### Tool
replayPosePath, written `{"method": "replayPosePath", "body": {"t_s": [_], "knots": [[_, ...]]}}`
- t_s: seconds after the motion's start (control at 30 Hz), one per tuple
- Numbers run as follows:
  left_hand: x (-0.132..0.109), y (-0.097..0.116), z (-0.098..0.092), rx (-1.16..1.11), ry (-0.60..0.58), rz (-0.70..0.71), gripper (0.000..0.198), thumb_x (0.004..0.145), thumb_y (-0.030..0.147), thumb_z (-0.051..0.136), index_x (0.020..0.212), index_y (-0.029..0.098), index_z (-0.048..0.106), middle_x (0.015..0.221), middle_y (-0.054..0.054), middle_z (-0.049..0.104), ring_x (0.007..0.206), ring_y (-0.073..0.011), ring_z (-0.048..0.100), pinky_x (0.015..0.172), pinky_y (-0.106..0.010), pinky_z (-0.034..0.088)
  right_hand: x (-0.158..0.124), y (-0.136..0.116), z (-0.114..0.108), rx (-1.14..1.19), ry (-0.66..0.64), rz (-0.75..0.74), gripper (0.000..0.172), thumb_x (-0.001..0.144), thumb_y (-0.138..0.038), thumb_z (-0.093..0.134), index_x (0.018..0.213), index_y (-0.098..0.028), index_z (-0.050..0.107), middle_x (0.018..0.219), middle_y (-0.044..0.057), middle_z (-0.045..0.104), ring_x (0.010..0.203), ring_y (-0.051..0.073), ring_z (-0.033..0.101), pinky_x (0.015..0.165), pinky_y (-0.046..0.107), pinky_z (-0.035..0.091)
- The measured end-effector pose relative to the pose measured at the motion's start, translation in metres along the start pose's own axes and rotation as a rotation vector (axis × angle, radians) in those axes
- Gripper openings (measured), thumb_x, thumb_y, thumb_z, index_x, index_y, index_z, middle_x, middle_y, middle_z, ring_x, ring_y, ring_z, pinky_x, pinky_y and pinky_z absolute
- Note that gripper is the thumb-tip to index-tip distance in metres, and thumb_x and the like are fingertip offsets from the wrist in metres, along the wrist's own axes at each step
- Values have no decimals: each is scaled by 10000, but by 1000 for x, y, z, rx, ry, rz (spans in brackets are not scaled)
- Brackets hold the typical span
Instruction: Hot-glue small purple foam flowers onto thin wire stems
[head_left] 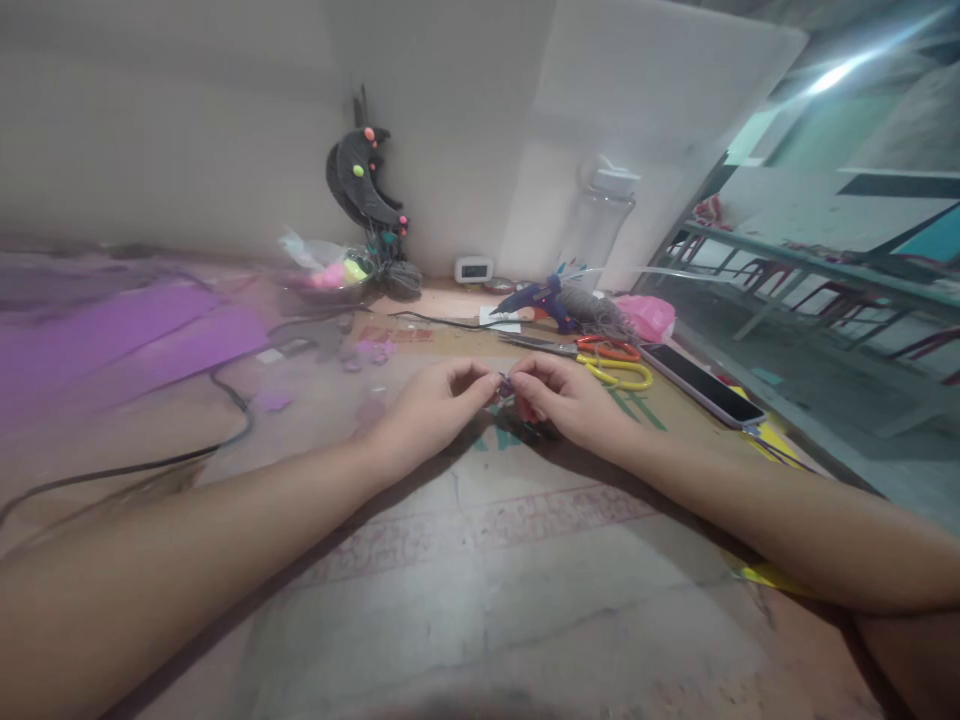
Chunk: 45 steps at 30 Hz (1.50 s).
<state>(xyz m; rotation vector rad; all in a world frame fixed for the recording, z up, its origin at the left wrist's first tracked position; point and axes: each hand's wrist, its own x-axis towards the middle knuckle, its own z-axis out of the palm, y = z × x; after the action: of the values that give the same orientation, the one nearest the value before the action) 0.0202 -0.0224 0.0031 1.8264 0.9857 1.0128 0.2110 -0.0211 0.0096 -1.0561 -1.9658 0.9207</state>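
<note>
Bare left hand, bare right hand (forearms too)

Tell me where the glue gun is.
In the head view, the glue gun lies right of centre, beyond the right hand, just behind the scissors.

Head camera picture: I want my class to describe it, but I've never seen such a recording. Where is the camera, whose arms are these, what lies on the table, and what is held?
There is no machine here. A person wears a camera on the head, and it looks down at their own two bare arms. The left hand and right hand meet in the middle, both pinching a small piece that is too blurred to identify. They work over a table covered with cardboard. Beyond the hands lie scissors, a glue gun and a phone. To the left are purple sheets and a black cable. A dark crescent-shaped figure stands against the wall.
</note>
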Motion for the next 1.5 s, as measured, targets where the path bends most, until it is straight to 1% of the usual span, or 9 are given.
{"method": "replayPosePath", "body": {"t_s": [0.27, 0.43, 0.57, 0.73, 1.03, 1.17, 1.3, 1.43, 1.5], "knots": [[3, -11, 1, -70, 4, 1, 325, 932, 424, 470, 906, 169, 671, 846, -39, 675, 793, -168, 620, 747, -294, 485, 0, 1, 2, 4, 50, 41, 214, 903, -401, 547, 847, -194, 531, 565, -53, 554, 472, 87, 495, 443, 200, 365], [2, -8, 1, -59, -76, 5, 251, 883, 391, 562, 895, 173, 686, 881, -36, 711, 828, -170, 636, 782, -292, 477, 1, 0, 3, 48, 47, 20, 202, 918, -398, 526, 873, -205, 492, 554, -56, 578, 454, 85, 504, 444, 195, 391], [0, -4, 1, -1, -44, -17, 227, 869, 370, 567, 832, 176, 679, 821, -20, 699, 769, -160, 624, 722, -275, 465, 0, -3, 3, 55, 34, 25, 187, 919, -380, 526, 880, -198, 501, 577, -44, 590, 482, 89, 527, 466, 202, 415], [-1, 1, 0, 22, -22, -9, 213, 873, 350, 552, 820, 177, 664, 814, -21, 699, 779, -167, 633, 724, -273, 480, -2, -4, 3, 74, 34, 46, 196, 878, -381, 571, 900, -190, 532, 609, -30, 600, 528, 105, 553, 517, 230, 459], [0, -2, 2, -33, -45, -12, 197, 885, 315, 537, 887, 175, 676, 877, -31, 716, 800, -165, 642, 772, -291, 488, 1, -1, 3, 32, 70, 36, 160, 877, -355, 556, 865, -201, 515, 580, -42, 593, 491, 92, 527, 479, 208, 422], [0, -3, 2, -30, -76, 12, 192, 872, 330, 566, 916, 181, 680, 899, -29, 722, 821, -166, 647, 768, -280, 490, 1, 3, 3, 34, 59, 4, 180, 883, -380, 558, 883, -203, 526, 582, -53, 572, 498, 95, 525, 480, 211, 413], [-2, 0, 1, 45, -28, 25, 174, 863, 321, 561, 826, 181, 656, 837, -18, 698, 794, -162, 627, 757, -281, 475, -1, 4, 2, 39, 30, -16, 225, 914, -423, 534, 915, -199, 545, 605, -43, 576, 512, 95, 517, 489, 211, 411], [-2, 2, 1, 62, -9, -4, 171, 855, 319, 551, 796, 181, 633, 828, -22, 688, 771, -163, 612, 743, -287, 461, -2, 3, 0, 42, 50, -27, 327, 947, -485, 457, 867, -191, 574, 647, -17, 575, 534, 100, 503, 507, 226, 416], [-2, 2, 1, 62, 0, -12, 167, 851, 321, 552, 802, 184, 634, 830, -26, 690, 772, -168, 614, 739, -293, 462, -2, 2, 0, 36, 63, -20, 308, 923, -483, 502, 882, -191, 591, 677, -13, 587, 541, 99, 503, 509, 227, 411]]}}
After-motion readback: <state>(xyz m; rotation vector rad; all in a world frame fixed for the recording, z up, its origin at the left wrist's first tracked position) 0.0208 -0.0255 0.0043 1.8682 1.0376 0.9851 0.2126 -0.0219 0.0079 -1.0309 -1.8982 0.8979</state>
